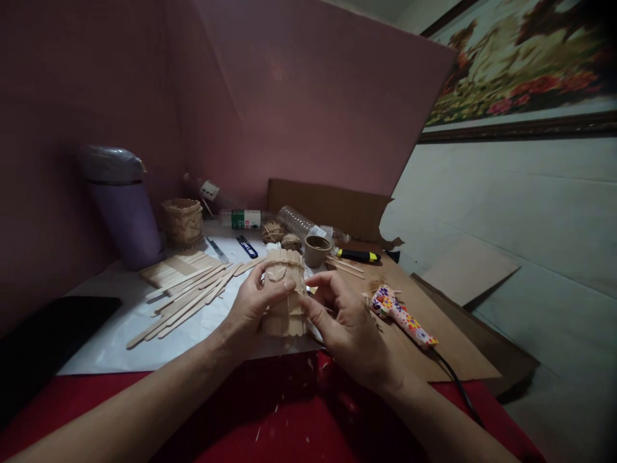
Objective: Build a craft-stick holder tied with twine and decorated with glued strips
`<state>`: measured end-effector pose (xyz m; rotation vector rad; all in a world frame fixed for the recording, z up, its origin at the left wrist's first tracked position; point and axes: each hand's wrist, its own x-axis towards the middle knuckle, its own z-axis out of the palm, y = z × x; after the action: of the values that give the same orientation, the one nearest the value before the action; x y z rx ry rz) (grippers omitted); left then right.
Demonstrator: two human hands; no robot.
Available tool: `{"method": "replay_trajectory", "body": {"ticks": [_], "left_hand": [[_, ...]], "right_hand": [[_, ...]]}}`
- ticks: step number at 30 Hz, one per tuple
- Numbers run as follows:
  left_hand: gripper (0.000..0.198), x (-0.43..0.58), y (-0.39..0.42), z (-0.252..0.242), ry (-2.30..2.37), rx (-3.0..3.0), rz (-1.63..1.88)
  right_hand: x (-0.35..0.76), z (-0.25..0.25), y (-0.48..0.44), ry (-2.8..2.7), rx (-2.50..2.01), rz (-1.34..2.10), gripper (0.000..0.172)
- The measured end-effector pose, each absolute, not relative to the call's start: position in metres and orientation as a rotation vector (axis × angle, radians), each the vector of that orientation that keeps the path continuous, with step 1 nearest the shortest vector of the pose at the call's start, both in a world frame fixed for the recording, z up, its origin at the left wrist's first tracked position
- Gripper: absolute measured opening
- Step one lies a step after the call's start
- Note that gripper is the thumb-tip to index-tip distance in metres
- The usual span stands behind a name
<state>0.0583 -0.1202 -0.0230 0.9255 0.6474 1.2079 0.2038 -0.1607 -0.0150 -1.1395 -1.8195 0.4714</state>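
A small holder made of craft sticks (285,319) is upright in front of me, with a twine-like band around its upper part and a pale leaf-shaped piece on its face. My left hand (248,302) is closed around its left side, thumb across the front. At its right edge, my right hand (349,321) has its fingers curled and the thumb tip near the holder's side. Whatever is pinched there is too small to make out. Loose craft sticks (193,302) lie fanned out to the left of my left hand.
A floral-patterned glue gun (402,318) with a black cord lies on cardboard (457,350) at right. Behind the holder are a cup (317,251), twine balls (274,231), plastic bottles (296,220) and a yellow-black cutter (359,256). A purple bin (126,222) and a finished-looking stick pot (182,223) stand left.
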Motion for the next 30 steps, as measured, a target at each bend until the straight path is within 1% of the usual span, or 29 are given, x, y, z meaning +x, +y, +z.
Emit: {"method": "replay_trajectory", "body": {"ticks": [2, 6, 10, 13, 18, 23, 27, 30], "left_hand": [[0.049, 0.0573, -0.1191, -0.0239, 0.650, 0.933, 1.209], [0.048, 0.0574, -0.1188, -0.0236, 0.664, 0.948, 1.224], [0.051, 0.0581, -0.1190, -0.0228, 0.685, 0.925, 1.230], [0.053, 0.0583, -0.1188, -0.0231, 0.679, 0.914, 1.217], [0.053, 0.0585, -0.1193, -0.0227, 0.667, 0.902, 1.208], [0.054, 0.0591, -0.1185, -0.0247, 0.678, 0.943, 1.212], [0.054, 0.0600, -0.1172, -0.0280, 0.671, 1.012, 1.222], [0.052, 0.0597, -0.1166, -0.0295, 0.681, 1.037, 1.226]], "right_hand": [[0.2035, -0.0156, -0.1610, -1.810, -1.145, 0.505, 0.014], [0.2032, -0.0169, -0.1610, -1.805, -1.132, 0.479, 0.008], [0.2040, -0.0171, -0.1607, -1.926, -1.131, 0.154, 0.002], [0.2047, -0.0173, -0.1598, -1.980, -1.145, -0.070, 0.004], [0.2053, -0.0188, -0.1583, -1.988, -1.162, -0.215, 0.004], [0.2076, -0.0214, -0.1573, -2.049, -1.171, -0.420, 0.010], [0.2083, -0.0222, -0.1562, -2.028, -1.198, -0.495, 0.012], [0.2074, -0.0215, -0.1585, -2.023, -1.230, -0.420, 0.014]]}}
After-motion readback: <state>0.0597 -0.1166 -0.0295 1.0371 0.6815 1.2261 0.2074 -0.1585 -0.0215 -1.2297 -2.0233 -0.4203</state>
